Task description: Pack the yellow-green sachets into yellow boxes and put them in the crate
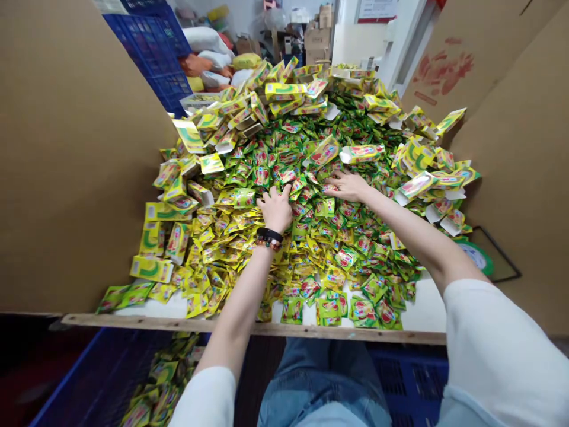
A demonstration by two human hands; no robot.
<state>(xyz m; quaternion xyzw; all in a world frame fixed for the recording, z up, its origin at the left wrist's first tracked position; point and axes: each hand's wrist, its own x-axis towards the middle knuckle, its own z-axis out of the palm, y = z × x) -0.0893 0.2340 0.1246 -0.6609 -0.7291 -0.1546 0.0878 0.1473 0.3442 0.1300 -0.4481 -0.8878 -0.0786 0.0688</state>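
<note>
The person's left hand (276, 209), two bracelets (269, 238) on its wrist, rests fingers-down on the green packets (324, 207) heaped mid-tabletop; whether it grips any cannot be told. The right hand (349, 185), a little farther from the front edge, dips its fingers among the same packets, its grip equally unclear. Yellow packets (222, 234) spread toward the tabletop's (429, 305) front-left corner. Small printed boxes (362, 153) lie along the back and both side edges. Cardboard panels (80, 148) flank the sides. Below the front edge, left, a blue crate (66, 382) holds more packets.
</note>
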